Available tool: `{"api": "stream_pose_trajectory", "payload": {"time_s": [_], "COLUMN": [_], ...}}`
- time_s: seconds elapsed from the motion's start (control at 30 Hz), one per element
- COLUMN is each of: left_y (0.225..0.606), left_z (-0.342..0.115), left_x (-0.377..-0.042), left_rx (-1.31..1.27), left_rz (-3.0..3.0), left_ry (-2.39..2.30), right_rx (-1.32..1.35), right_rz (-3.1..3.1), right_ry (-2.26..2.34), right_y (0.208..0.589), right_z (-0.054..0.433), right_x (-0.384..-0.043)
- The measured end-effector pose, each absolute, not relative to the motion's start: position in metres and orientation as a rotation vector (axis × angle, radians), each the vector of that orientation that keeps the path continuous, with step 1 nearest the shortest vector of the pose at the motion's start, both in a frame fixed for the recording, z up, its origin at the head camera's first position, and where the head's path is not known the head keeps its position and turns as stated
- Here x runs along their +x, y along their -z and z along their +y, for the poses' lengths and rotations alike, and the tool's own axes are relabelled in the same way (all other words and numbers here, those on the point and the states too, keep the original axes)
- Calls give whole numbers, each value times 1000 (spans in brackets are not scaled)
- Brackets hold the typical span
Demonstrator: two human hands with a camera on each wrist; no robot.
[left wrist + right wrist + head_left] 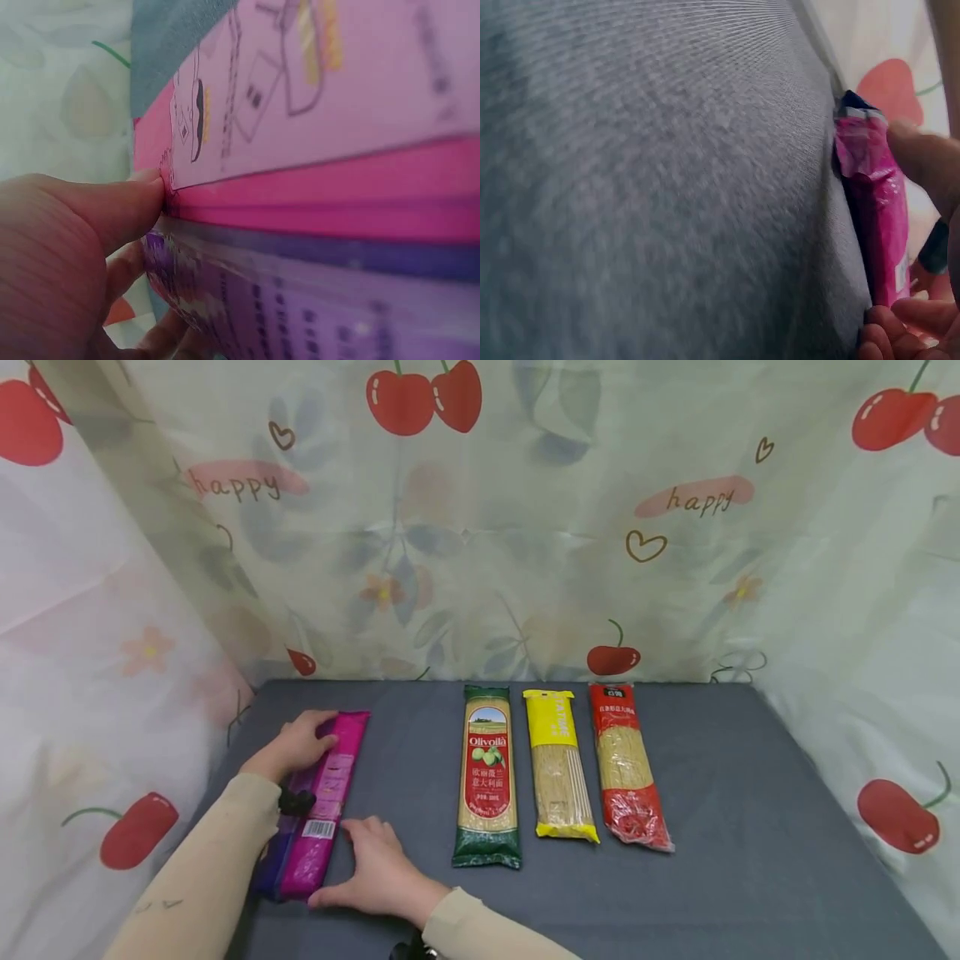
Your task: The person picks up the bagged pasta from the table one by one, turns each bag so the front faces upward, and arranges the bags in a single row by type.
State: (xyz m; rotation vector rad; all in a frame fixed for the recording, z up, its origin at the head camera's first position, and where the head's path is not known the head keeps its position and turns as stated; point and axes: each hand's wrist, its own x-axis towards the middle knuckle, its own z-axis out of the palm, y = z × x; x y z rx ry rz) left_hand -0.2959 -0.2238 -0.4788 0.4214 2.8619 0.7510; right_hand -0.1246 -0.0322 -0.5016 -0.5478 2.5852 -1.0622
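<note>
On the left of the table, a magenta packet [326, 810] with a barcode lies against a purple-blue packet [273, 858], which the left forearm partly covers. My left hand [294, 745] holds both near their far end. In the left wrist view its thumb [124, 210] presses at the magenta packet's edge, and the fingers bend along the purple packet's side. My right hand [382, 870] is spread beside the magenta packet, thumb by its near corner and fingertips by its right edge. The right wrist view shows those fingers [900, 330] close to the magenta packet [877, 202]; contact is hard to tell.
To the right lie a green-ended Olivoilà spaghetti packet [487, 777], a yellow noodle packet [558, 768] and a red pasta packet [628, 764], roughly side by side. A dark grey cloth covers the table [750, 827]. Cherry-print curtains [480, 568] enclose the back and sides.
</note>
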Motion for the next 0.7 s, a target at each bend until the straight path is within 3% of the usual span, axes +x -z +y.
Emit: {"api": "stream_pose_trajectory", "payload": {"time_s": [0.7], "left_y": [470], "left_z": [-211], "left_x": [-309], "left_rx": [229], "left_rz": [2888], "left_ry": [-722], "right_rx": [-516], "right_rz": [2622], "right_ry": [978], "right_y": [509], "right_z": [-43], "right_x": [-124]}}
